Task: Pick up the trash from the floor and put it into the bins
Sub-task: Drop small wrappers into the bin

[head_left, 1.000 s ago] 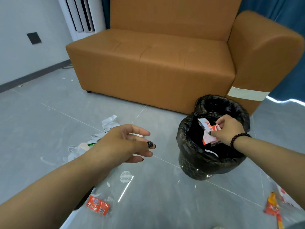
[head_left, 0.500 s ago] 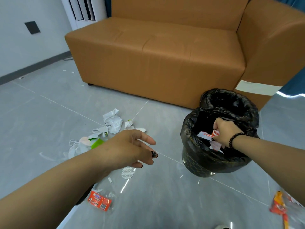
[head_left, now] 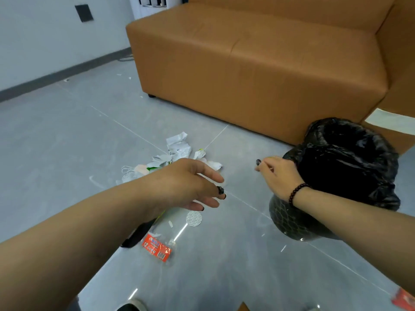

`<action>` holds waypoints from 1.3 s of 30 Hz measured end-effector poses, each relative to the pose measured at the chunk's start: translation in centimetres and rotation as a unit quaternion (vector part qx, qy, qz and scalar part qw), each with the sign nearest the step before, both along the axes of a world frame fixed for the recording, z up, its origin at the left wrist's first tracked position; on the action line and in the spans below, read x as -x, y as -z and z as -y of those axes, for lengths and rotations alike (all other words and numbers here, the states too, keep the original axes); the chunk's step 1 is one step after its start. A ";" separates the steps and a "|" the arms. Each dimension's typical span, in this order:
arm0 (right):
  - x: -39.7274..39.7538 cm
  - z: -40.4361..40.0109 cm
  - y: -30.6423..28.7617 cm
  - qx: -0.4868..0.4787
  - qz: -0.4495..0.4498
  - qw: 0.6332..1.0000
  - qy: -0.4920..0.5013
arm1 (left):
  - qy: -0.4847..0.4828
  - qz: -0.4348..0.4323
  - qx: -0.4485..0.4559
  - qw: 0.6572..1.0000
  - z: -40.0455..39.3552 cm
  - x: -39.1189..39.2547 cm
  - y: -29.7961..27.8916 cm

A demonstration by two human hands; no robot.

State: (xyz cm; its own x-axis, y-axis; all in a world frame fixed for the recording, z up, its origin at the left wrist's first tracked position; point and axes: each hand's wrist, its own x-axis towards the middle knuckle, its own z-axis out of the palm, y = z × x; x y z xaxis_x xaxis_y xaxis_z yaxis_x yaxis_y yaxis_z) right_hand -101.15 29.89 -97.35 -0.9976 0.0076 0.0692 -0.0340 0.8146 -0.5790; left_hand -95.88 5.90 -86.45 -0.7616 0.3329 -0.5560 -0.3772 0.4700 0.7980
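Note:
Two bins lined with black bags stand on the grey floor at the right: the near bin (head_left: 350,176) and, behind it, the far bin (head_left: 336,129). My right hand (head_left: 277,176) hovers just left of the near bin's rim, fingers loosely curled, holding nothing that I can see. My left hand (head_left: 186,185) floats with relaxed fingers, empty, over the floor. Beyond it lies a heap of crumpled white wrappers (head_left: 177,151). Below it lie a clear packet with a red label (head_left: 157,246) and a round white patch (head_left: 193,218).
An orange sofa (head_left: 258,63) fills the back and right, close behind the bins. A red wrapper (head_left: 404,300) peeks in at the bottom right corner. A white air-conditioner unit (head_left: 152,3) stands by the grey wall at the back.
My right hand has come out of the near bin without the red-and-white wrapper it held. The view has swung left and down, towards the litter heap.

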 end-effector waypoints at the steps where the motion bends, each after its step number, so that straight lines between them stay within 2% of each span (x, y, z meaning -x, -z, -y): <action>1: 0.1 2.2 1.2 0.023 0.018 0.999 -0.018 | 0.002 -0.004 0.011 1.000 0.7 0.1 0.1; 3: -0.6 6.1 4.5 0.092 0.057 0.994 -0.007 | 0.050 -0.053 0.075 0.995 1.6 0.3 0.6; 5: -2.3 9.9 8.6 0.190 0.096 0.975 0.066 | 0.135 -0.112 0.177 0.969 2.5 0.8 1.4; 7: -4.3 13.3 12.6 0.242 0.171 0.946 0.129 | 0.211 -0.100 0.247 0.940 3.3 1.3 2.2; 11: -7.0 18.1 18.1 0.169 0.329 0.923 0.103 | 0.345 -0.064 0.383 0.854 4.6 2.4 3.7; 13: -7.0 20.0 19.4 0.144 0.352 0.922 0.068 | 0.340 -0.071 0.400 0.848 6.0 3.3 4.2; 17: -6.2 22.6 20.9 0.108 0.333 0.937 -0.012 | 0.277 -0.087 0.385 0.876 9.6 3.9 3.9; 19: -5.7 23.6 22.0 0.056 0.311 0.948 -0.046 | 0.272 -0.078 0.377 0.882 11.2 3.7 3.8; 23: -5.7 24.8 24.0 -0.090 0.286 0.949 -0.094 | 0.281 -0.059 0.389 0.875 13.2 3.6 4.0; 26: -6.1 24.7 24.9 -0.136 0.245 0.954 -0.109 | 0.279 -0.061 0.404 0.869 13.4 3.9 4.4; 28: -6.4 24.1 25.1 -0.118 0.234 0.959 -0.110 | 0.279 -0.063 0.404 0.869 13.2 4.0 4.5; 32: -5.9 20.7 22.8 0.014 0.256 0.965 -0.055 | 0.286 -0.067 0.399 0.869 12.5 3.9 3.9; 36: -3.4 15.9 16.0 0.019 0.159 0.973 -0.168 | 0.290 -0.069 0.403 0.865 11.6 3.7 3.7; 39: -1.1 11.7 9.8 -0.018 0.065 0.971 -0.229 | 0.284 -0.069 0.418 0.860 11.3 3.5 3.3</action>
